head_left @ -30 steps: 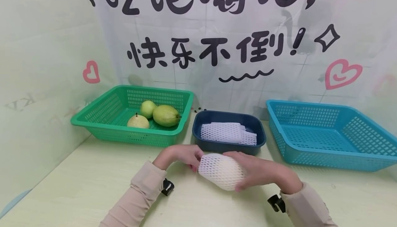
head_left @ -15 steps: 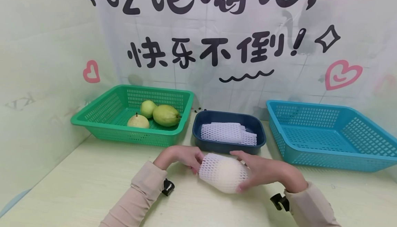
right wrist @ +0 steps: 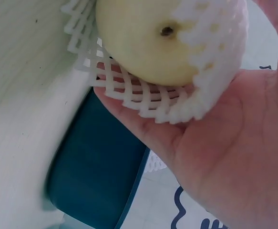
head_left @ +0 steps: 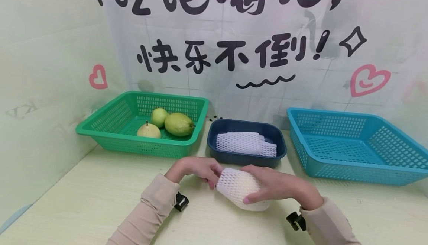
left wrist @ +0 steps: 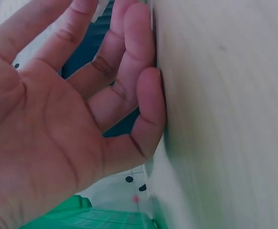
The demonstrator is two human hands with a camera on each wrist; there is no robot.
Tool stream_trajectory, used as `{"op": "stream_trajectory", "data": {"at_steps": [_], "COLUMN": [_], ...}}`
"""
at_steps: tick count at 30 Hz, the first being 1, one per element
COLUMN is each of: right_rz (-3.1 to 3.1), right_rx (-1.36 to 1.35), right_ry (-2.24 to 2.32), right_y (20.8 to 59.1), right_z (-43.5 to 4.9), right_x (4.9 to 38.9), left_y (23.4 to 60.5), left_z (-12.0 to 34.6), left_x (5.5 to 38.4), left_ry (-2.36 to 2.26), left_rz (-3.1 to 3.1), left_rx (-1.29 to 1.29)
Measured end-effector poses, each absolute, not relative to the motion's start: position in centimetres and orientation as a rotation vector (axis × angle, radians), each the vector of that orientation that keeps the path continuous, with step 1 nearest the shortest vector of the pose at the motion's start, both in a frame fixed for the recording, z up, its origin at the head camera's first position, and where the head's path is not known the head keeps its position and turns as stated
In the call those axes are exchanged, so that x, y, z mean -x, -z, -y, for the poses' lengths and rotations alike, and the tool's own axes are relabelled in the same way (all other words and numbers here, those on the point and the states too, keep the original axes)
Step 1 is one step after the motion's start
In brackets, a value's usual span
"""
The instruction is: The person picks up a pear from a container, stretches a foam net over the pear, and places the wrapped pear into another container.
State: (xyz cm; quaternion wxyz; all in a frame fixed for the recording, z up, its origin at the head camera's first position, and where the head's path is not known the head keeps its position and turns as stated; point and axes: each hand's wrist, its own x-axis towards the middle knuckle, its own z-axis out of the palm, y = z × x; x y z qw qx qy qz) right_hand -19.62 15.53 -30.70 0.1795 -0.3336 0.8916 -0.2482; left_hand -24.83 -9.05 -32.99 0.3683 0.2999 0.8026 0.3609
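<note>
A pale yellow pear (right wrist: 143, 47) sits inside a white foam fruit net (head_left: 230, 183), just above the table. My right hand (head_left: 274, 185) grips the netted pear from the right, thumb across the front and fingers behind. In the right wrist view the net's edge stands open around the pear's end, where a dark spot shows. My left hand (head_left: 202, 170) is at the net's left end, its fingertips seeming to pinch the edge. In the left wrist view the left hand's (left wrist: 48, 114) fingers are bent, the tips partly out of frame.
A green basket (head_left: 143, 146) at the left holds a mango-like green fruit (head_left: 178, 124) and two round pale fruits (head_left: 148, 130). A navy tray (head_left: 247, 159) behind the hands holds more foam nets (head_left: 239, 142). At the right stands a blue basket (head_left: 354, 167).
The right hand first slid rightward and loosened on the netted pear, then moved back left with its thumb further across the front. The left hand shifted slightly right with the net's end.
</note>
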Motion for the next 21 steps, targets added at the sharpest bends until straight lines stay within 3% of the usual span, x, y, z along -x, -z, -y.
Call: {"op": "stream_trajectory", "data": {"at_steps": [12, 21], "right_rz": [-2.483, -2.502], "right_rx": [1.056, 0.985], "right_ry": [0.723, 0.729], "right_y": [31.08, 31.27], "right_z": [-15.49, -15.42], "right_x": [19.56, 19.53], "left_y": [33.31, 33.3], "left_z": [9.19, 9.18], "left_x": [24.97, 25.11], "left_ry": [-0.928, -0.941], "left_rz": [-2.046, -1.999], "left_rx": [-0.775, -0.78]}}
